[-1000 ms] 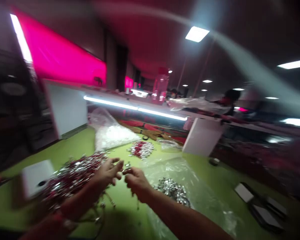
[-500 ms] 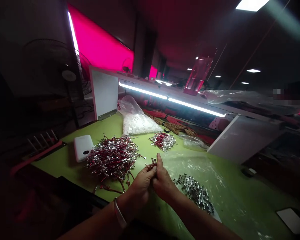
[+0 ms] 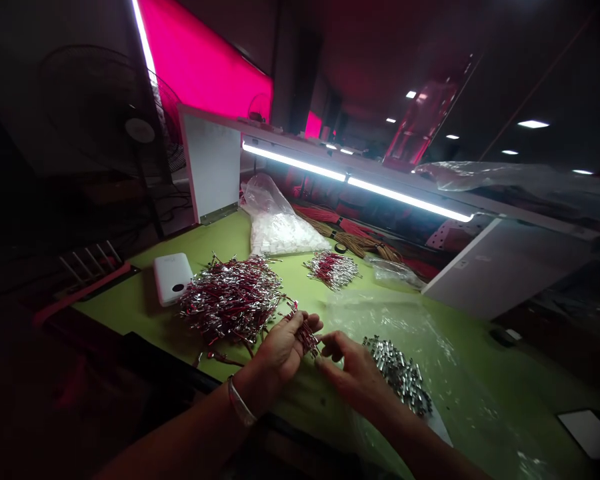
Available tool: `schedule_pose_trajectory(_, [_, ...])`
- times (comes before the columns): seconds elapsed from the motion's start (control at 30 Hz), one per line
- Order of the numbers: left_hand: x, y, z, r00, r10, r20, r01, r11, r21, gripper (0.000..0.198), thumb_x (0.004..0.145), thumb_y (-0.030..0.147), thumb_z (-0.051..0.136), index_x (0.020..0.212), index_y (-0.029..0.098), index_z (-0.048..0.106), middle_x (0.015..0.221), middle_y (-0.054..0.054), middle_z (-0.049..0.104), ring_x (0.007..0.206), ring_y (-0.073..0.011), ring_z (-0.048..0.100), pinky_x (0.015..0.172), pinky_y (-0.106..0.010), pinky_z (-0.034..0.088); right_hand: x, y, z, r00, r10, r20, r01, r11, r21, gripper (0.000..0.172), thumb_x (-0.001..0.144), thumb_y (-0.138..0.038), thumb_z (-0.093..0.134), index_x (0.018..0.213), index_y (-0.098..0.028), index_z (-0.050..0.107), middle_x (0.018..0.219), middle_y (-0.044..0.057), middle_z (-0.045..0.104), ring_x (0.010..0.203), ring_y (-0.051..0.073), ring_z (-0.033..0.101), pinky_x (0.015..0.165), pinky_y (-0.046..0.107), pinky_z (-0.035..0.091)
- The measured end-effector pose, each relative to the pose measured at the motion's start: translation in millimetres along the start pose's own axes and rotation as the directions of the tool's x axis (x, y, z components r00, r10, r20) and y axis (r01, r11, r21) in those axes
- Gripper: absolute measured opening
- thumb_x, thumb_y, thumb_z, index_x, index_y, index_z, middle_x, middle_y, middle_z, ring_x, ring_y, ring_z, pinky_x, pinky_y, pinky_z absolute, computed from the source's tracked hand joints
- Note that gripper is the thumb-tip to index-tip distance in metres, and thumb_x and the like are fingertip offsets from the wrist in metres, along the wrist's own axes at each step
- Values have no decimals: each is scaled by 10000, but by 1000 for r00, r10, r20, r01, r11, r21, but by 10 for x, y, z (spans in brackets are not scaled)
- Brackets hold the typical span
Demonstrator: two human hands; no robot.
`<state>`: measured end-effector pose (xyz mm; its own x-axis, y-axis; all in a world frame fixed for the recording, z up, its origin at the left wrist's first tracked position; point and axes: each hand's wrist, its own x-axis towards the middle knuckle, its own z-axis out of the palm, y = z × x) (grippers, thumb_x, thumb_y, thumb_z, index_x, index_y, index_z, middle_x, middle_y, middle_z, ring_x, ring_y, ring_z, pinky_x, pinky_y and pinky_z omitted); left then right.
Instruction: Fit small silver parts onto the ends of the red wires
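Observation:
My left hand (image 3: 280, 348), palm turned up and fingers curled, holds a small bunch of short red wires (image 3: 308, 339) with metal terminals on their ends. Just right of the bunch is my right hand (image 3: 356, 373), its thumb and index finger apart and close to the wire ends; whether a fingertip touches them I cannot tell. A large heap of red terminal wires (image 3: 233, 300) lies left of my hands. Farther back sits a smaller, neater pile of such wires (image 3: 333, 269). Loose silver metal terminals (image 3: 400, 377) are heaped beside my right forearm.
On the green tabletop (image 3: 145, 320) stand a white power bank (image 3: 173, 279) and a plastic bag of white pieces (image 3: 285, 233). A clear plastic sheet (image 3: 450, 387) spreads under the terminals. Bundled cables (image 3: 363, 245) lie below the lit shelf. A phone-like slab (image 3: 590, 432) rests at right.
My hands, pressed together earlier, have come apart. The left palm has turned up, showing the wire bunch, and the right hand has moved right with its fingers spread. The camera view has shifted slightly.

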<state>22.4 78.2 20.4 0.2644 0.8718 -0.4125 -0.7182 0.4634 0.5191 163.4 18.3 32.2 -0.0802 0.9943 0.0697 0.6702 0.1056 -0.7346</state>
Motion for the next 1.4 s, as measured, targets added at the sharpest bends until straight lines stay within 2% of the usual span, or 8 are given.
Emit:
schedule_pose_trajectory(0.07, [-28, -7, 3, 1000, -10, 2, 10, 1000, -5, 193, 955, 114, 542, 773, 153, 591, 781, -94, 726, 751, -205, 724, 765, -356, 589, -53, 28, 14, 998, 6, 63, -6, 1000, -13, 26, 795, -219, 638, 811, -199, 636, 758, -1, 660, 683, 168, 570, 636, 278, 399])
schedule_pose_trajectory(0.17, [-50, -4, 9, 1000, -16, 10, 16, 1000, -14, 193, 955, 114, 541, 770, 154, 582, 763, -86, 714, 738, -206, 723, 759, -367, 590, -74, 59, 44, 996, 7, 88, -7, 1000, 0, 131, 777, -147, 584, 656, -196, 589, 646, -24, 613, 623, 143, 524, 610, 263, 348])
schedule_pose_trajectory(0.5, [-38, 42, -51, 997, 76, 29, -75, 997, -32, 168, 931, 129, 582, 767, 163, 572, 622, 15, 613, 583, -130, 628, 709, -322, 583, -162, 66, -54, 962, 125, 244, -200, 928, 314, 81, 795, -214, 526, 728, -194, 565, 633, -15, 649, 530, 119, 551, 513, 227, 444])
schedule_pose_trajectory(0.73, [-159, -88, -89, 995, -73, 65, 68, 995, 79, 118, 862, 158, 683, 784, 153, 595, 597, 18, 595, 536, -126, 598, 603, -273, 542, -191, 76, -48, 975, 169, 141, -213, 886, 412, 117, 836, -249, 577, 733, -195, 561, 640, -20, 622, 545, 119, 548, 532, 233, 448])
schedule_pose_trajectory(0.87, [-274, -88, -132, 968, -232, 98, 213, 961, 176, 104, 916, 182, 603, 823, 140, 622, 578, 21, 575, 493, -119, 573, 558, -276, 536, -232, -15, -193, 999, -35, 2, 35, 989, 143, 121, 888, -233, 563, 807, -206, 648, 702, -1, 628, 627, 147, 568, 583, 262, 437])
schedule_pose_trajectory(1.0, [-392, -5, -161, 914, -369, 169, 316, 909, 273, 85, 877, 203, 659, 858, 121, 663, 631, -16, 627, 525, -145, 609, 557, -297, 553, -307, -178, -443, 915, -378, 141, 395, 911, -120, 247, 962, -197, 499, 943, -269, 735, 831, 40, 684, 734, 172, 605, 702, 316, 444])
schedule_pose_trajectory(1.23, [-593, -162, -312, 710, -620, 334, 456, 767, 452, 280, 884, 384, 657, 904, 112, 719, 685, -89, 693, 537, -161, 628, 489, -229, 483, -457, -305, -347, 832, -470, 294, 549, 769, -327, 239, 916, -161, 544, 967, -306, 727, 902, 47, 719, 867, 229, 634, 801, 402, 423])
schedule_pose_trajectory(1.4, [-720, -183, -457, 588, -730, 349, 592, 682, 429, 300, 848, 378, 691, 800, 83, 718, 572, -24, 586, 432, -78, 500, 412, -159, 393, -560, -126, -287, 945, -313, -94, 303, 947, -109, 100, 900, -264, 634, 966, -282, 706, 982, 65, 720, 915, 243, 647, 811, 389, 483])
